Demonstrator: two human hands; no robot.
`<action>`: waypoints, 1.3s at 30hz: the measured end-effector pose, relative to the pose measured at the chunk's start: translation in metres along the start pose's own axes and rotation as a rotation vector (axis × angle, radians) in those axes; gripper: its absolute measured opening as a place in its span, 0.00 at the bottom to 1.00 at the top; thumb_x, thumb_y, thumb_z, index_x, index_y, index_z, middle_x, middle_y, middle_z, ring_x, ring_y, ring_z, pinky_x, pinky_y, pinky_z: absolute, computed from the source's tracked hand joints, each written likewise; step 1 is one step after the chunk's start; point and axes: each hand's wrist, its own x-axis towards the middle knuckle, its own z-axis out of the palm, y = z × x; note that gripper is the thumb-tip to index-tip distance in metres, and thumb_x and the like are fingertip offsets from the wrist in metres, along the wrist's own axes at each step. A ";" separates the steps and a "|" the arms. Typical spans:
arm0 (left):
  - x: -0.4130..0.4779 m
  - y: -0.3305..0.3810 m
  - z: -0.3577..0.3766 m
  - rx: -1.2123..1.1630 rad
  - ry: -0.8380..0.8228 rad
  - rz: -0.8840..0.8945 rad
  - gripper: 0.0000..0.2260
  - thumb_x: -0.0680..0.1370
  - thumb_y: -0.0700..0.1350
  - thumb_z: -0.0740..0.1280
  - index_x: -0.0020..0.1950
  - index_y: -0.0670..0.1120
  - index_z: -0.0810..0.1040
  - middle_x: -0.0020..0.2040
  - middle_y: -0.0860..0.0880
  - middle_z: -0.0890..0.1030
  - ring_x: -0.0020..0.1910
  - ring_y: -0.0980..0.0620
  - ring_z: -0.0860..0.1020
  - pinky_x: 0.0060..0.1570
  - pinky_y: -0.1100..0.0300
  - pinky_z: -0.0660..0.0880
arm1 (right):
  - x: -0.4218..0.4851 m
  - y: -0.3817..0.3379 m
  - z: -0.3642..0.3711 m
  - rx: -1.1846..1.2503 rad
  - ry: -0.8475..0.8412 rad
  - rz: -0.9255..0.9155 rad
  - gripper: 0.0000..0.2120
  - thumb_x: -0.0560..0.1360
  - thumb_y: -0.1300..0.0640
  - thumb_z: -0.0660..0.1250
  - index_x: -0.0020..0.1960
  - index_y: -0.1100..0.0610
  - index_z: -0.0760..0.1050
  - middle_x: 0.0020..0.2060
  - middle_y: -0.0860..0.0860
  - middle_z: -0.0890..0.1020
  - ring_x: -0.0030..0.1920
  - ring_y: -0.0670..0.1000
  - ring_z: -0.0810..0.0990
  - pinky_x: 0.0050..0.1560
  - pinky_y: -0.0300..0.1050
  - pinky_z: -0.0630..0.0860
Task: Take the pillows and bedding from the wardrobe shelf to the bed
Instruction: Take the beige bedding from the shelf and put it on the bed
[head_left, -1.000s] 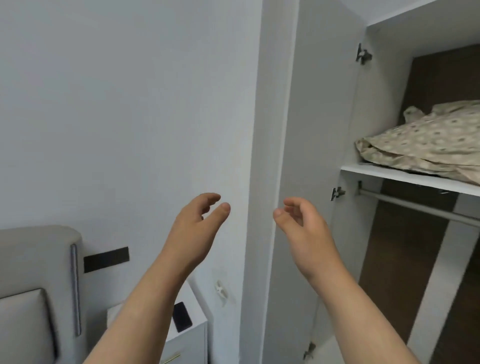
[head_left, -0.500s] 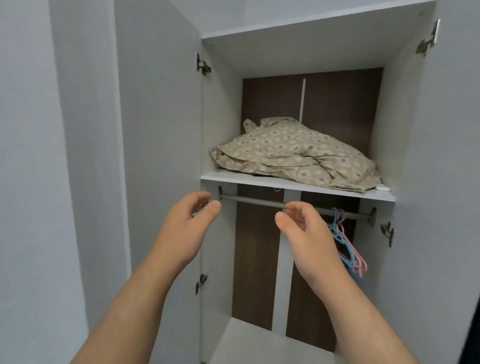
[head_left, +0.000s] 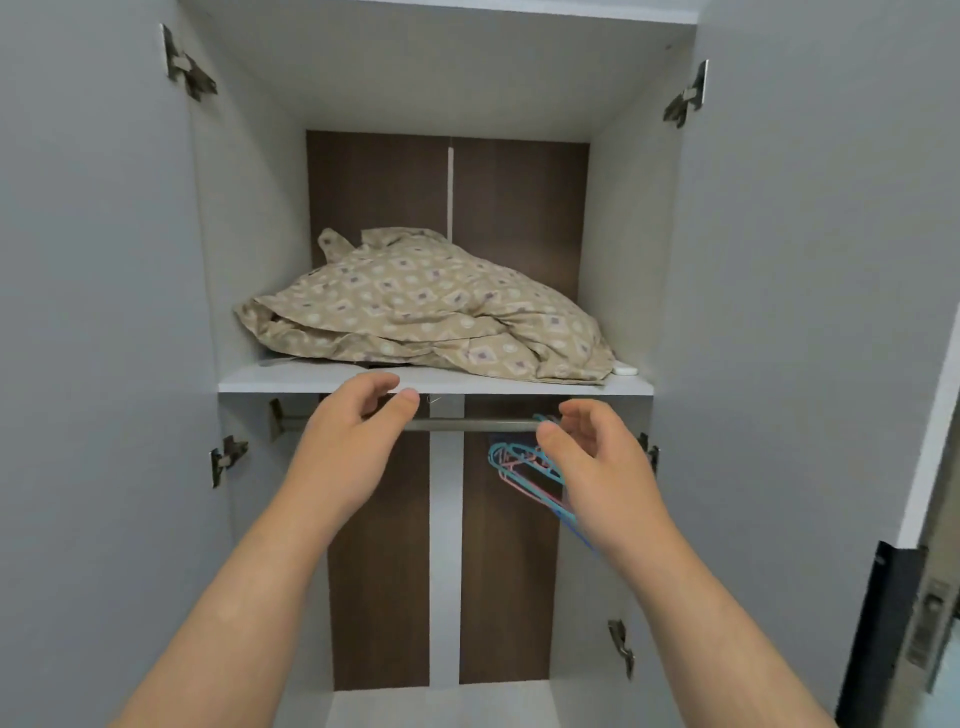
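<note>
- Both hands up in front of the open wardrobe: left hand (head_left: 353, 447) loosely curled, holding nothing.
- Right hand (head_left: 597, 467) the same, empty, in front of the coloured hangers (head_left: 514, 462).
- The patterned bedding (head_left: 426, 306) lies heaped on the shelf (head_left: 291, 382), above the rail (head_left: 467, 425).

Two bare arms were held up side by side, both hands empty.
The left forearm (head_left: 249, 587) slanted from 7 o'clock toward 1 o'clock; the left hand (head_left: 348, 447) showed its back, fingers loosely curled, thumb stretched toward 2 o'clock. The right forearm (head_left: 691, 597) slanted from 5 o'clock toward 11 o'clock; the right hand (head_left: 597, 467) mirrored it, fingers relaxed and slightly bent, thumb aimed at 10 o'clock. The hands were apart.
</note>
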 end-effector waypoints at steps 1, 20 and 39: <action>0.008 -0.003 0.006 0.000 -0.013 0.002 0.16 0.78 0.52 0.64 0.65 0.51 0.75 0.63 0.54 0.77 0.64 0.56 0.73 0.63 0.56 0.68 | 0.008 0.006 -0.001 0.009 0.015 0.002 0.21 0.72 0.43 0.67 0.62 0.47 0.73 0.60 0.44 0.77 0.62 0.47 0.76 0.62 0.49 0.73; 0.219 -0.068 0.115 0.274 0.142 0.087 0.20 0.78 0.56 0.63 0.69 0.52 0.72 0.69 0.53 0.73 0.68 0.53 0.69 0.64 0.54 0.66 | 0.264 0.113 0.016 0.070 0.118 0.042 0.20 0.75 0.42 0.63 0.64 0.46 0.69 0.60 0.46 0.76 0.59 0.49 0.73 0.61 0.53 0.71; 0.471 -0.062 0.179 0.560 0.214 0.109 0.27 0.74 0.60 0.58 0.67 0.45 0.72 0.66 0.43 0.76 0.60 0.39 0.75 0.34 0.58 0.68 | 0.485 0.089 0.059 -0.497 0.264 0.055 0.33 0.71 0.36 0.57 0.66 0.58 0.70 0.63 0.58 0.76 0.61 0.63 0.74 0.56 0.50 0.74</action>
